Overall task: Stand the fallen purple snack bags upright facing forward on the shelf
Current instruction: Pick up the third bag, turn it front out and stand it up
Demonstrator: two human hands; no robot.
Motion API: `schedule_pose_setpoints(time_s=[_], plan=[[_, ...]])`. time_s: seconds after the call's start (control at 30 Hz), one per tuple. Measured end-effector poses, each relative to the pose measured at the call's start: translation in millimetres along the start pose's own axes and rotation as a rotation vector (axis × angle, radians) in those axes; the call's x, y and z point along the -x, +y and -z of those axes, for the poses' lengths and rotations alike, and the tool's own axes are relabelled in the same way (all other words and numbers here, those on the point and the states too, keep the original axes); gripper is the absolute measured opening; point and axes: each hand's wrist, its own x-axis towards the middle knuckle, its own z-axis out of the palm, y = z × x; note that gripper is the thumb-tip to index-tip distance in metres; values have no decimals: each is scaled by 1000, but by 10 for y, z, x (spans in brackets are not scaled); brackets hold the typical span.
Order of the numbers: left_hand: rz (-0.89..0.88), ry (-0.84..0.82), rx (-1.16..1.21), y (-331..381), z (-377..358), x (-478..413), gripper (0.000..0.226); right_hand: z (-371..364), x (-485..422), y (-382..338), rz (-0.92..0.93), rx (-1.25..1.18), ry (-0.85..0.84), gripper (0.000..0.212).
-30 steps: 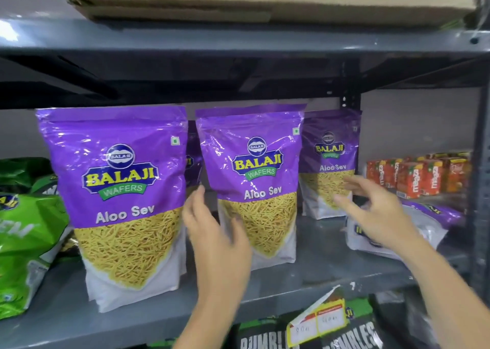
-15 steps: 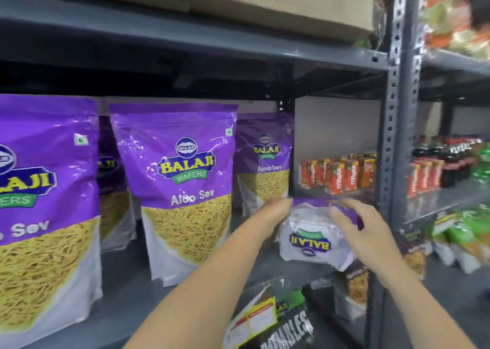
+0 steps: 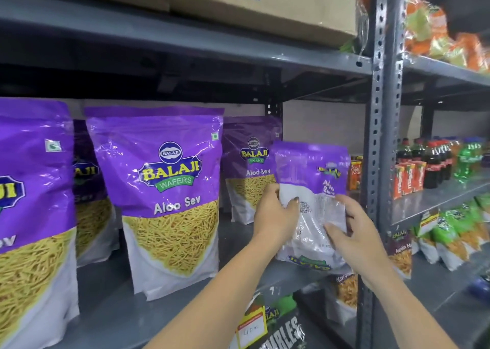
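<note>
A purple and white snack bag (image 3: 311, 168) is held upright at the right end of the grey shelf (image 3: 106, 303), its back or side turned toward me. My left hand (image 3: 275, 216) grips its left edge and my right hand (image 3: 350, 229) grips its lower right part. Its base hovers at the shelf's front edge. Three purple Aloo Sev bags stand upright facing forward: one at the far left (image 3: 31, 216), one in the middle (image 3: 167, 189), one further back (image 3: 249, 168). Another stands partly hidden behind them (image 3: 87, 184).
A grey perforated upright post (image 3: 381, 136) stands just right of the held bag. A cardboard box (image 3: 238, 1) sits on the shelf above. Small orange cartons (image 3: 355, 173) sit at the back right. Bottles (image 3: 432, 163) and green bags (image 3: 456, 234) fill the neighbouring rack.
The fallen bag at the shelf's right end was gripped by both hands, lifted and turned upright. My view swung to the right.
</note>
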Motion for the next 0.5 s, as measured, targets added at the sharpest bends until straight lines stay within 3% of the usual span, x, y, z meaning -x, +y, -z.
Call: schedule_pose_setpoints(time_s=[0.13, 0.27, 0.37, 0.43, 0.5], plan=[[-145, 205, 115, 2, 87, 141, 15, -116, -164, 37, 150, -112, -89, 95], [-276, 401, 176, -94, 185, 163, 8, -281, -307, 149, 163, -138, -168, 94], [-208, 468, 295, -115, 224, 87, 14, -292, -414, 172, 44, -342, -105, 78], [-210, 441, 294, -113, 225, 27, 22, -283, -537, 120, -165, -574, -14, 53], [-226, 403, 235, -113, 223, -32, 23, -267, -678, 61, -328, -636, 10, 32]])
